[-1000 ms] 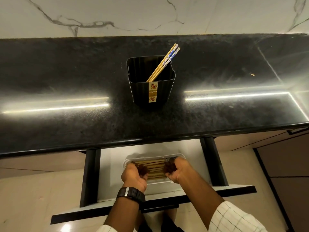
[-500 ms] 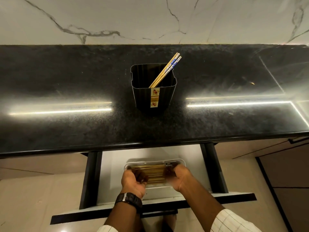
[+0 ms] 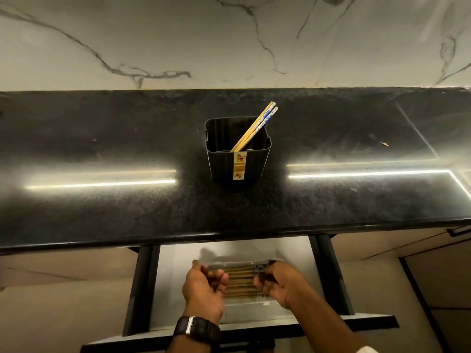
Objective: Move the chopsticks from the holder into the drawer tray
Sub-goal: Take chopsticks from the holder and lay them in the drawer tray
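Observation:
A black ribbed holder (image 3: 221, 164) stands mid-counter with a few wooden chopsticks (image 3: 254, 128) leaning to its right corner, their tops patterned blue. Below the counter an open drawer holds a clear tray (image 3: 244, 305) with several wooden chopsticks (image 3: 240, 281) lying side by side. My left hand (image 3: 204, 289) hovers over the tray's left end and my right hand (image 3: 277, 284) over its right end. Both hands have fingers curled and apart, palms turned inward, holding nothing.
The black granite counter (image 3: 102, 159) runs the full width, with a marble wall (image 3: 178, 39) behind. Black drawer rails (image 3: 140, 289) flank the white drawer floor. A small crumb (image 3: 384, 143) lies at the counter's right. A cabinet handle (image 3: 458, 230) is at far right.
Both hands have let go of the chopstick bundle's ends and lifted slightly apart with fingers opening. The view has tilted down a little.

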A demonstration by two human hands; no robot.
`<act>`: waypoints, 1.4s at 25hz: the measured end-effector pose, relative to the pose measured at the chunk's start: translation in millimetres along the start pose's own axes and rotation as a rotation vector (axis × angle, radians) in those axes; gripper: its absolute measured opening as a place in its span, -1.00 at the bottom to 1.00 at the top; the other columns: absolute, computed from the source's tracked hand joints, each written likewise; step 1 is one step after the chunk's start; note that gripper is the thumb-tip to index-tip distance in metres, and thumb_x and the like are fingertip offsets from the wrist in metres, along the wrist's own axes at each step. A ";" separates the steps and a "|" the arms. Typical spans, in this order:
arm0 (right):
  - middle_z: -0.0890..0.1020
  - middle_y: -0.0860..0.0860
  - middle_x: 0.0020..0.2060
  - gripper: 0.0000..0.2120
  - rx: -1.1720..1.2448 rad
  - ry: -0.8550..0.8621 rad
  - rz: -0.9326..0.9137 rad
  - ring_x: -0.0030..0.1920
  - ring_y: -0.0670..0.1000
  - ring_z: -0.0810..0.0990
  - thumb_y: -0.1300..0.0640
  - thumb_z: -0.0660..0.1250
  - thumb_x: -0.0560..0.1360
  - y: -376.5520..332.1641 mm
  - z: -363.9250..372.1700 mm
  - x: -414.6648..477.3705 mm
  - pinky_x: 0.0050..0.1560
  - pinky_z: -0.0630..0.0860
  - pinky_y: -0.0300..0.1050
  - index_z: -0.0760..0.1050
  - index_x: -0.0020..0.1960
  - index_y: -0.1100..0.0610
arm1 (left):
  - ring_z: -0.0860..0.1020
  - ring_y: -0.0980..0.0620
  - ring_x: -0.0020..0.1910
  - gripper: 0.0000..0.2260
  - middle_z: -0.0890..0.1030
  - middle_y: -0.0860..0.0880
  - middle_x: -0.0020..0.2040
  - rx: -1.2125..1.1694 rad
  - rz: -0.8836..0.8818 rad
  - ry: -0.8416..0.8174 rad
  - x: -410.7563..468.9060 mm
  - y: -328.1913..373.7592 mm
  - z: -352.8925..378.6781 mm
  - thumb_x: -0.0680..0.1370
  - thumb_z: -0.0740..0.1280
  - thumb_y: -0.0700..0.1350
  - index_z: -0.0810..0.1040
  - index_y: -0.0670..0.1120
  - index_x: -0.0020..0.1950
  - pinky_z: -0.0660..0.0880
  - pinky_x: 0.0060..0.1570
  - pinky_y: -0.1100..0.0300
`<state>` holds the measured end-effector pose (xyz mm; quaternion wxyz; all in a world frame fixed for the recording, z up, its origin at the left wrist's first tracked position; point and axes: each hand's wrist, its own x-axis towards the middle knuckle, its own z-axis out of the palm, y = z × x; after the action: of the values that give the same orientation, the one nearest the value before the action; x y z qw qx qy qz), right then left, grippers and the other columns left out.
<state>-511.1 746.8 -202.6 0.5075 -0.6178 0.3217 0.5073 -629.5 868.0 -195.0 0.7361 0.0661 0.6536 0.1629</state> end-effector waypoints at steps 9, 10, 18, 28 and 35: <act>0.62 0.01 -0.45 -0.79 -0.156 -0.058 -0.753 -0.46 -0.08 0.60 0.04 0.43 0.57 -97.4 5.7 -97.3 -0.45 0.52 -0.26 0.69 -0.09 0.19 | 0.54 0.16 -0.37 -0.76 0.57 0.08 -0.36 0.310 1.072 -0.327 -85.6 75.2 81.5 0.63 0.35 0.09 0.57 0.07 -0.22 0.56 -0.34 0.23; 0.65 0.00 -0.43 -0.78 -0.181 -0.045 -0.844 -0.43 -0.09 0.63 0.02 0.43 0.58 -116.3 12.2 -104.9 -0.42 0.54 -0.28 0.69 -0.09 0.17 | 0.59 0.16 -0.24 -0.86 0.63 0.09 -0.22 0.423 1.230 -0.313 -89.8 82.2 95.0 0.62 0.36 0.07 0.60 0.06 -0.09 0.61 -0.21 0.18; 0.64 0.06 -0.04 -0.55 -0.014 0.114 -0.965 0.00 0.07 0.65 0.17 0.52 0.50 -253.2 87.3 -82.5 0.09 0.62 -0.06 0.48 0.35 0.12 | 0.38 -0.12 0.52 -0.70 0.32 -0.15 0.58 1.143 1.458 -0.283 -68.3 106.9 159.1 0.55 0.48 0.04 0.67 -0.03 0.23 0.39 0.46 0.09; 0.76 0.11 -0.20 -0.92 -0.014 0.258 -1.060 -0.15 0.05 0.77 0.32 0.50 0.49 -287.1 117.7 -74.3 -0.04 0.72 -0.08 0.71 -0.16 0.19 | 0.46 -0.08 0.47 -0.85 0.35 -0.09 0.61 1.077 1.509 -0.244 -53.0 105.3 160.7 0.56 0.49 0.00 0.70 -0.07 0.00 0.46 0.30 0.19; 0.75 0.11 -0.26 -0.92 0.059 0.240 -1.315 -0.29 0.01 0.78 0.32 0.47 0.52 -289.8 106.0 -105.9 -0.15 0.74 -0.08 0.69 -0.14 0.22 | 0.58 -0.02 0.31 -0.84 0.31 -0.10 0.63 1.072 1.510 -0.238 -50.6 104.6 160.4 0.54 0.50 0.02 0.69 -0.07 -0.06 0.43 0.02 0.39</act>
<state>-308.0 916.0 -11.4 0.6884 -0.7232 -0.0540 0.0111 -492.3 968.2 -93.0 0.3683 0.8207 0.3457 0.2670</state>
